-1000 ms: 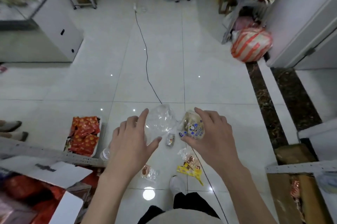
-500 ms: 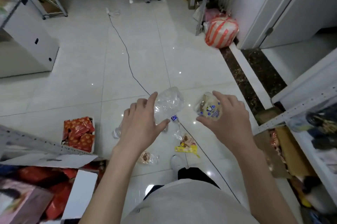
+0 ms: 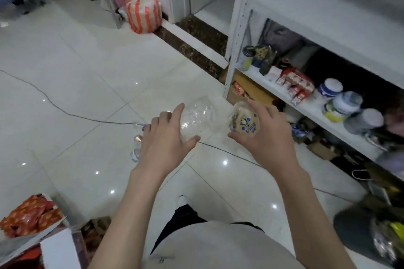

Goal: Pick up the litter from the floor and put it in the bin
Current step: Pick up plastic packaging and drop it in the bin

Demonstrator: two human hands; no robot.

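Bottle [image 3: 196, 119] in left hand [image 3: 166, 139], wrapper [image 3: 244, 124] in right hand [image 3: 267, 137].

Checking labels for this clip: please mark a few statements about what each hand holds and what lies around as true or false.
1. The left hand holds crumpled clear plastic. True.
2. The right hand is empty. False: it grips a printed snack wrapper.
3. An orange-and-white striped bag sits on the floor. True.
4. The red snack packets lie on the white shelf. False: they are at lower left, away from it.
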